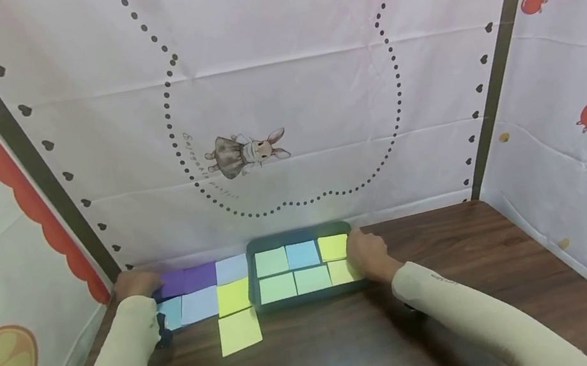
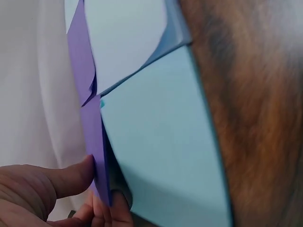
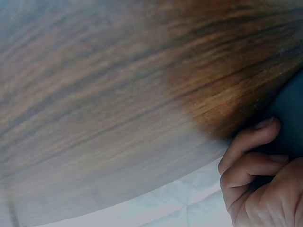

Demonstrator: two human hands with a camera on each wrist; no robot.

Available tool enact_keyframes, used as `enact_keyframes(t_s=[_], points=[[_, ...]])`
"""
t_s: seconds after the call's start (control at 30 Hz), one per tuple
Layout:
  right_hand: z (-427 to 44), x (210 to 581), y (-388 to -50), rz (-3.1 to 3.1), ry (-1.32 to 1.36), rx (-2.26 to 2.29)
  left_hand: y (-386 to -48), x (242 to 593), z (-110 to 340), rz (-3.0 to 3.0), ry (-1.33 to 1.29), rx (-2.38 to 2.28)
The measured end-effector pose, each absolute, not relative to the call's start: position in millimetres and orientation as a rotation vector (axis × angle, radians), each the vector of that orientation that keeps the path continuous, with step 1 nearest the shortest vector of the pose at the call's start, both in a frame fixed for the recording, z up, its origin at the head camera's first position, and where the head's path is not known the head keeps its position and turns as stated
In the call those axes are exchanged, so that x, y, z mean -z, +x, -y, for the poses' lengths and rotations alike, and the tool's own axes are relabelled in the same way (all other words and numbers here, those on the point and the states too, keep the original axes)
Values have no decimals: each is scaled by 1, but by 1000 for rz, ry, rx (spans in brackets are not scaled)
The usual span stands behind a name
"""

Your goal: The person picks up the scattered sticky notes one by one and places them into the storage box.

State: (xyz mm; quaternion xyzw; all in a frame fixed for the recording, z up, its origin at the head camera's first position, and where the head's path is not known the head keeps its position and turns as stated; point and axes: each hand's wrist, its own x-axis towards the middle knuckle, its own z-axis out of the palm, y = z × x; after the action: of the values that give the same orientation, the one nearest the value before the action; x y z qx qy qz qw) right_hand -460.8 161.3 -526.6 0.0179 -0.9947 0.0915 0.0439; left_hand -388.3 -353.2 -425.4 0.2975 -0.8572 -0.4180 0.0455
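Note:
My left hand [image 1: 135, 284] is at the left end of a group of sticky notes. In the left wrist view its thumb and fingers pinch a purple sticky note [image 2: 96, 142] by its end, beside a light blue pad [image 2: 163, 137]. My right hand [image 1: 368, 254] grips the right end of a dark green tray [image 1: 313, 298], fingers bent against its outer wall in the right wrist view; the thumb is hidden there. Inside the tray lie two rows of sticky note pads, among them a blue pad [image 1: 302, 254] and a yellow pad [image 1: 333, 247].
Left of the tray lie more pads, with a pale yellow pad [image 1: 239, 331] nearest me. The brown wooden table [image 1: 323, 359] stretches toward me and to the right. A white printed cloth [image 1: 279, 95] hangs right behind the tray, with further cloths at both sides.

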Motion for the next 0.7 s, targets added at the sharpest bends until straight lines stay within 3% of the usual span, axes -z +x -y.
enact_keyframes(t_s=[0.3,0.53,0.7], points=[[-162,531,-463,2999,96,-207,-379,402,368,2614,768,1286],[-146,478,-413,3030,74,-272,-400,391,375,2748,651,1022],[-139,457,-393,3050,88,-247,-395,372,360,2778,439,849]])
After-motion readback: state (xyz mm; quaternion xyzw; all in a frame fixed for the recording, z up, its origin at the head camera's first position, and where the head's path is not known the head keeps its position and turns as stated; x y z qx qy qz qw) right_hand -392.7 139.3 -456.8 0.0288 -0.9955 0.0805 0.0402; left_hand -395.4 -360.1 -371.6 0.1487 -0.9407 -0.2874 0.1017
